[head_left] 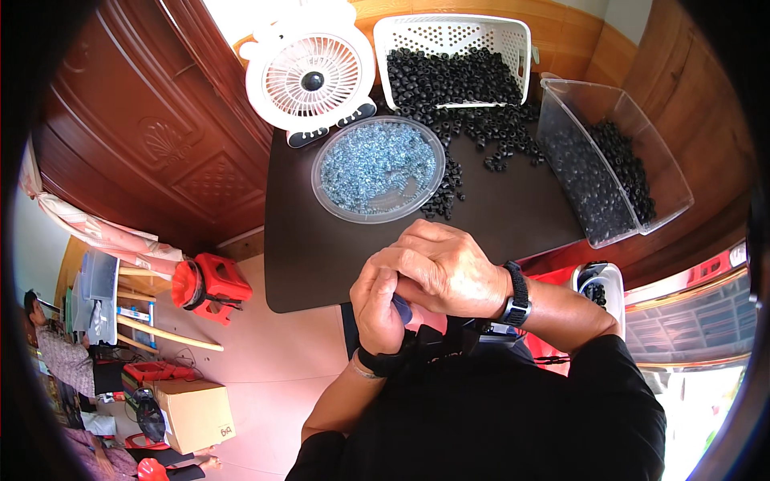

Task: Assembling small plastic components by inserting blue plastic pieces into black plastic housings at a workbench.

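Observation:
My left hand [377,311] and my right hand [439,264] are pressed together over the near edge of the dark brown table [321,264]. Both have curled fingers, the right one lying over the left. Whatever sits between the fingertips is hidden; a small dark blue piece [402,308] peeks out beneath the hands. Just beyond them stands a round clear plastic dish [365,216] of tiny shiny bluish pieces [373,160], too small to name. Small black plastic pieces [509,144] lie loose beside it, spilling from a tipped white perforated basket [401,32].
A white animal-shaped fan [277,76] stands behind the dish. At right is a clear plastic bin [666,184] with more black pieces. A white container [613,289] stands beside my right arm. On the left are a red stool [228,284], a cardboard box [192,413] and other people.

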`<state>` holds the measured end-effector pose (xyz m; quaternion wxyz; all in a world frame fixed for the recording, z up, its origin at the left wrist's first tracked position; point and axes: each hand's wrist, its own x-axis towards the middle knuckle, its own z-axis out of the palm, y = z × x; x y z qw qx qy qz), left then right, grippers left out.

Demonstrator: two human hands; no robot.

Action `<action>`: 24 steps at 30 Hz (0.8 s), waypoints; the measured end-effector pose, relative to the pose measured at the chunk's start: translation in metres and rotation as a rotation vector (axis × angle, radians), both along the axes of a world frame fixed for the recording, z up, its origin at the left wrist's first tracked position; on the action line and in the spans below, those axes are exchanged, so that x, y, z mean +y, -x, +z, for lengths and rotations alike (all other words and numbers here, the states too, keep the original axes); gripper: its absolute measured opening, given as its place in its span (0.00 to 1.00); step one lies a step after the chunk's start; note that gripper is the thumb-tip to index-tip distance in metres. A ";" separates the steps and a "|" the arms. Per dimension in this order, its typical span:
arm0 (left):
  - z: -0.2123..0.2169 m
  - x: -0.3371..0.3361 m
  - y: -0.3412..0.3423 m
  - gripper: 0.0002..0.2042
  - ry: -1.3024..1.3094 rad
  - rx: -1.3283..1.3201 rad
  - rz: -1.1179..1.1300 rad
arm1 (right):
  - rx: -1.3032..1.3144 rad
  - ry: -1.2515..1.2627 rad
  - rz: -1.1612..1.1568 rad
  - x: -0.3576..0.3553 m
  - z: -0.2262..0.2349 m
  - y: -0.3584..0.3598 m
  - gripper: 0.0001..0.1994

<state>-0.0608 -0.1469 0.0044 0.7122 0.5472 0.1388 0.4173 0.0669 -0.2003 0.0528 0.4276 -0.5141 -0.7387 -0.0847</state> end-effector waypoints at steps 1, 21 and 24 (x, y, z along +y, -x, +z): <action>0.000 -0.002 -0.003 0.13 0.014 -0.030 0.028 | 0.006 -0.015 0.000 0.000 0.000 0.000 0.19; 0.006 0.003 0.025 0.21 0.083 -0.024 -0.284 | 0.035 -0.040 0.060 -0.005 -0.006 -0.009 0.19; 0.008 0.004 0.024 0.22 0.144 -0.070 -0.355 | 0.057 -0.061 0.083 -0.004 -0.008 -0.010 0.19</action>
